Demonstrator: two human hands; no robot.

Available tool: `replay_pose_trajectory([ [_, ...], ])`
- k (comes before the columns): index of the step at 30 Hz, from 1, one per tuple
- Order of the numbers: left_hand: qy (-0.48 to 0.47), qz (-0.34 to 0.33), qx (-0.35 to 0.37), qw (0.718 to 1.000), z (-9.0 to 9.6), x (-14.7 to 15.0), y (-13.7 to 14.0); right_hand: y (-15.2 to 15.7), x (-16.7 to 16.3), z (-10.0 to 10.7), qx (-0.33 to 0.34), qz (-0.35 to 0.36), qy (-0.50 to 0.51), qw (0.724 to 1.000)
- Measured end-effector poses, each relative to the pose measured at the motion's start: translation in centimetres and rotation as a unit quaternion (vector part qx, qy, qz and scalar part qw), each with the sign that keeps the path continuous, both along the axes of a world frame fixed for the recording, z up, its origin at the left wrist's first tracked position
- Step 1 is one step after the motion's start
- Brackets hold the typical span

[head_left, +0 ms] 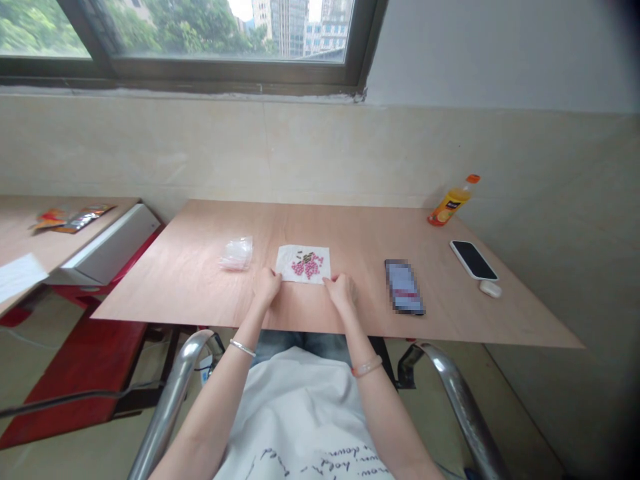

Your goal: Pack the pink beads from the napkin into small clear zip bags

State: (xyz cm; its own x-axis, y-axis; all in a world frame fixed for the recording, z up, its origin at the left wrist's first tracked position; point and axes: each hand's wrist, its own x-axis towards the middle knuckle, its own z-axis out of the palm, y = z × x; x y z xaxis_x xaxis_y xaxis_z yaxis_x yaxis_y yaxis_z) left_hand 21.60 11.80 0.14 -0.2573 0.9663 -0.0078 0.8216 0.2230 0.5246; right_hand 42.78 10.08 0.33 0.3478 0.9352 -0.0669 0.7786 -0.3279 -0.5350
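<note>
A small white sheet (286,271), paper or cloth, lies flat on the table in front of me. Many small pink bead-like dots (307,266) and a few dark green ones form a cluster on its middle; whether they are loose or fixed, I cannot tell. My left hand (269,285) pinches the near left corner of the sheet. At the near right corner, the fingers of my right hand (341,291) are closed on the edge. Left of the sheet lies a crumpled clear plastic bag (237,254).
The wooden table (165,280) stands against the tiled wall. On its right are a phone with a blurred screen (404,287), a white-edged phone (474,260), a small white case (491,289) and an orange juice bottle (450,202). Metal armrests (173,400) flank me.
</note>
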Motion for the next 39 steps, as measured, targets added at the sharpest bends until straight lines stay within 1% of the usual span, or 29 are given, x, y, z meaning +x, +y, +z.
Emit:
replay_pose_trajectory([
  [3,0.033,0.036,0.033,0.998,1.6,-1.1,0.6,-0.3,0.3,-0.3,0.034,0.005,0.002,0.999],
  [5,0.062,0.074,0.056,0.994,2.8,-2.6,1.3,-0.4,0.6,-0.6,0.064,0.011,0.011,0.998],
  [7,0.084,0.091,0.072,0.990,3.8,-4.5,2.0,-0.5,0.9,-0.9,0.092,0.016,0.028,0.995],
  [10,0.099,0.061,0.070,0.991,4.5,-6.9,3.0,-0.6,1.2,-1.0,0.125,0.014,0.056,0.990],
  [13,0.103,0.036,0.050,0.993,4.4,-8.3,3.8,-0.7,1.4,-0.8,0.149,0.015,0.088,0.985],
  [15,0.104,0.042,0.049,0.992,4.4,-8.7,4.1,-0.8,1.5,-0.3,0.160,0.025,0.114,0.980],
  [17,0.104,0.060,0.060,0.991,5.0,-8.7,4.1,-0.9,1.5,0.6,0.176,0.034,0.145,0.973],
  [19,0.103,0.081,0.076,0.988,6.1,-8.0,3.5,-1.1,1.1,1.9,0.201,0.038,0.186,0.961],
  [21,0.090,0.091,0.109,0.986,7.4,-6.3,2.2,-1.3,0.2,3.7,0.217,0.060,0.252,0.941],
  [22,0.056,0.082,0.152,0.983,8.1,-5.0,1.3,-1.4,-0.6,4.7,0.215,0.080,0.296,0.927],
  [23,0.024,0.059,0.193,0.979,8.7,-3.5,0.3,-1.4,-1.4,5.7,0.205,0.112,0.351,0.907],
  [24,-0.005,0.018,0.220,0.975,9.2,-1.9,-0.8,-1.5,-2.2,6.6,0.186,0.153,0.409,0.880],
  [25,-0.029,-0.022,0.235,0.971,9.6,-0.3,-2.0,-1.5,-3.0,7.4,0.164,0.182,0.457,0.855],
  [26,-0.051,-0.066,0.238,0.968,9.8,1.3,-3.0,-1.5,-3.6,8.0,0.139,0.201,0.489,0.837],
  [27,-0.076,-0.097,0.233,0.965,9.9,2.6,-4.0,-1.5,-4.1,8.4,0.123,0.209,0.512,0.824],
  [28,-0.104,-0.107,0.231,0.961,9.9,3.7,-4.9,-1.6,-4.4,8.6,0.110,0.209,0.528,0.816],
  [29,-0.132,-0.107,0.229,0.959,9.8,4.4,-5.7,-1.6,-4.4,8.6,0.100,0.205,0.539,0.811],
  [31,-0.179,-0.094,0.219,0.955,9.6,5.0,-6.8,-1.9,-4.1,8.3,0.088,0.194,0.554,0.805],
  [33,-0.203,-0.090,0.215,0.951,9.5,4.7,-7.3,-2.2,-3.4,7.9,0.079,0.189,0.558,0.804],
  [34,-0.202,-0.102,0.220,0.949,9.6,4.4,-7.5,-2.4,-3.1,7.7,0.081,0.189,0.556,0.805],
  [35,-0.190,-0.127,0.226,0.947,9.7,4.0,-7.6,-2.6,-2.8,7.6,0.086,0.193,0.551,0.807],
  [36,-0.168,-0.166,0.227,0.945,9.8,3.6,-7.6,-2.7,-2.6,7.6,0.095,0.199,0.544,0.810],
  [38,-0.112,-0.260,0.211,0.936,9.9,2.9,-7.7,-2.9,-2.3,7.7,0.110,0.213,0.528,0.815],
  [39,-0.086,-0.296,0.195,0.931,9.8,2.6,-7.6,-3.0,-2.2,7.7,0.113,0.221,0.521,0.817],
])
